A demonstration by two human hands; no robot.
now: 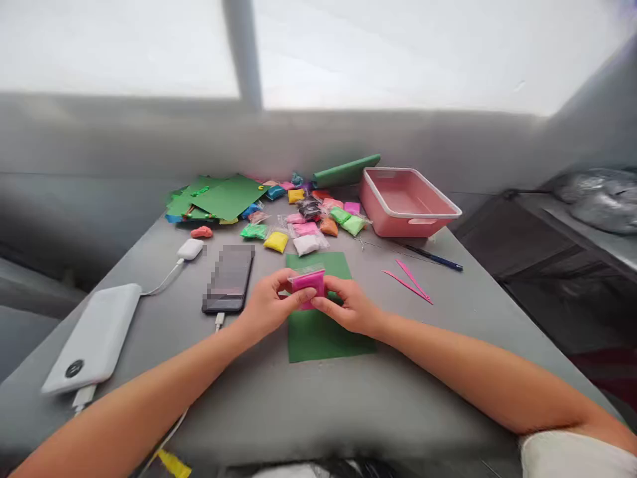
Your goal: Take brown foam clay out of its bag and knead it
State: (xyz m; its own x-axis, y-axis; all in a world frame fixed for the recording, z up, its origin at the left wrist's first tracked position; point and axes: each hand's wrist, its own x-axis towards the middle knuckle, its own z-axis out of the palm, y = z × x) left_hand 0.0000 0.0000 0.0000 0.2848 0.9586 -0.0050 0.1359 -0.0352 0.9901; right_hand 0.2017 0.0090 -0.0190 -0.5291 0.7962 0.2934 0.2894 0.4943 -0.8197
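— What's nearest you, from where you stand?

— Two bare forearms reaching in over the near edge of a grey table [448, 318]. The left hand [266, 309] and the right hand [351, 309] meet in the middle, each pinching one side of a small pink packet [308, 282] between thumb and fingertips. The packet is held just above a green sheet [318, 338] lying flat on the table.

— And to the sides?

— On the left, a white power bank [94, 338] with a cable running to a small white case [190, 249]. Beside that a dark phone [229, 279], face up, just left of the green sheet. On the right, two thin pink strips [411, 282] lie crossed, and a blue pen [435, 259] sits a little beyond them.

— Further back?

— A scatter of small coloured packets [306, 219], yellow, white, orange, green, pink, spread across the middle of the table. Left of them, a pile of green paper [223, 196] with an orange lump [202, 232] near it. Right of them, a pink tub [405, 202], and a green roll [346, 171] behind.

— The room?

— The table runs to a grey wall [124, 133] under a bright window [398, 46] with a grey upright dividing it. Off to the right, a dark shelf [572, 232] carries something silvery; I cannot tell what.
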